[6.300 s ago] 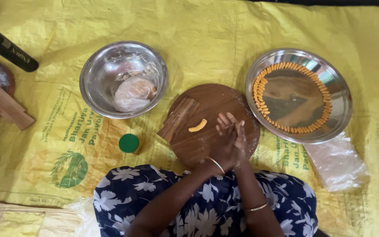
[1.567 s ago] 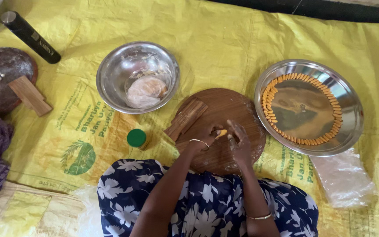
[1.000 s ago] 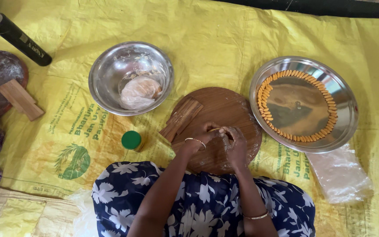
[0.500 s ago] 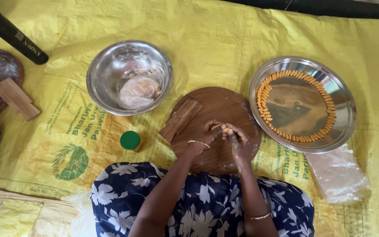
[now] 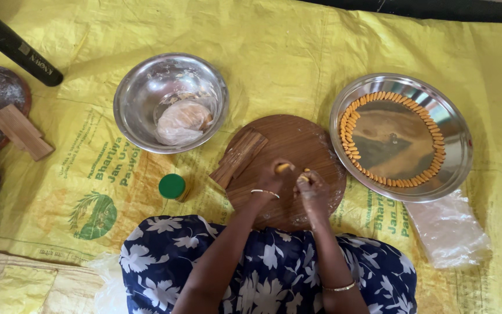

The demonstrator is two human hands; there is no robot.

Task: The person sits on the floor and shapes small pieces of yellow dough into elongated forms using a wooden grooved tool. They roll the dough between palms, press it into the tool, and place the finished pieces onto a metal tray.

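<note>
Both hands sit over the round wooden board (image 5: 289, 168). Left hand (image 5: 274, 177) pinches a small orange dough piece (image 5: 283, 167); right hand (image 5: 314, 191) pinches another (image 5: 305, 177), just right of it. Steel tray (image 5: 401, 136) ringed with finished pieces lies right of the board, nearer the right hand. Piece axis too small to tell.

Between the steel bowl (image 5: 169, 102) and the steel plate (image 5: 402, 136) a bare strip of yellow sheet (image 5: 280, 64) lies open beyond the round wooden board (image 5: 297, 151), while a ridged wooden block (image 5: 239, 157) and green-capped jar (image 5: 172, 186) crowd its left edge.
</note>
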